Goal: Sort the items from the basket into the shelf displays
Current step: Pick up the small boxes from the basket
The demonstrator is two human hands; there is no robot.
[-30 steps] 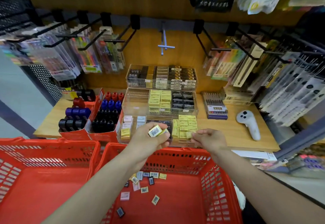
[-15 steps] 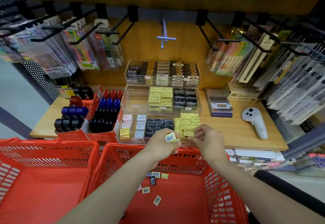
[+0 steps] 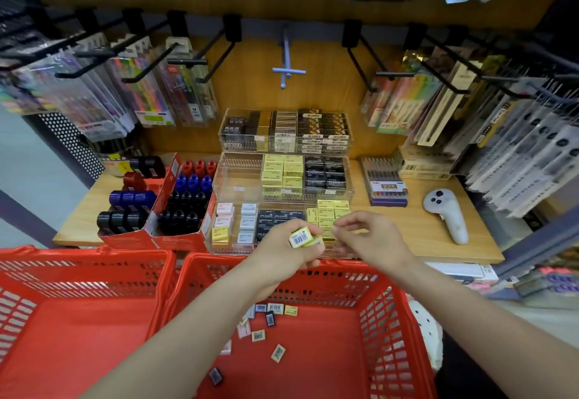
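Note:
My left hand (image 3: 279, 254) grips a few small yellow erasers (image 3: 301, 237), barcode side up, over the far rim of the right red basket (image 3: 391, 314). My right hand (image 3: 372, 237) hovers just right of them, its curled fingertips close to the erasers and above the front row of the clear tiered display tray (image 3: 239, 179). Whether those fingertips pinch anything is not visible. That row's right compartment holds yellow erasers (image 3: 332, 208). Several loose erasers (image 3: 275, 309) lie on the basket floor.
A second red basket (image 3: 78, 276) stands at the left. Red cardboard boxes (image 3: 175, 235) of black, blue and red items sit left of the tray. A pen box (image 3: 387, 185) and a white controller (image 3: 448, 215) lie on the wooden shelf (image 3: 419, 242) at right. Hanging pen packs flank both sides.
My right hand set its small yellow eraser in the front compartment, then drew back toward my left hand. My left hand shifted right with its erasers.

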